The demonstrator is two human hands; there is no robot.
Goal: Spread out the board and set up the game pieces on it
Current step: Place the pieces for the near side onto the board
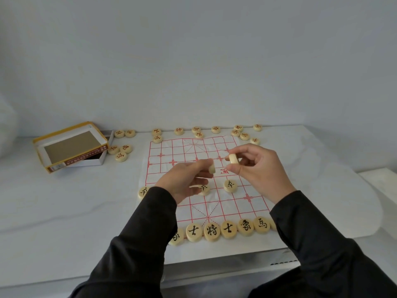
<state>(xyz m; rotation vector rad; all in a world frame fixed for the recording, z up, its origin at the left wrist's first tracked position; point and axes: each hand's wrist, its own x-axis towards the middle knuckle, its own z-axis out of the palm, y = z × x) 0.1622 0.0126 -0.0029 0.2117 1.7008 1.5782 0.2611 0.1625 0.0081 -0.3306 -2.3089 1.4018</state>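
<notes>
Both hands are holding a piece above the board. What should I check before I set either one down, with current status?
1. Left hand grips a piece: ok.
2. Right hand pinches a second piece: ok.
3. Held pieces' characters readable: cannot tell, both are edge-on.
4. Board spread out: ok, slightly creased.
5. Black back row complete on the near edge: cannot tell, a sleeve hides its left end.
6. Red pieces on the board: not ok, scattered off it.

A plain pale wall (193, 50) rises behind the white table (64, 211).
</notes>
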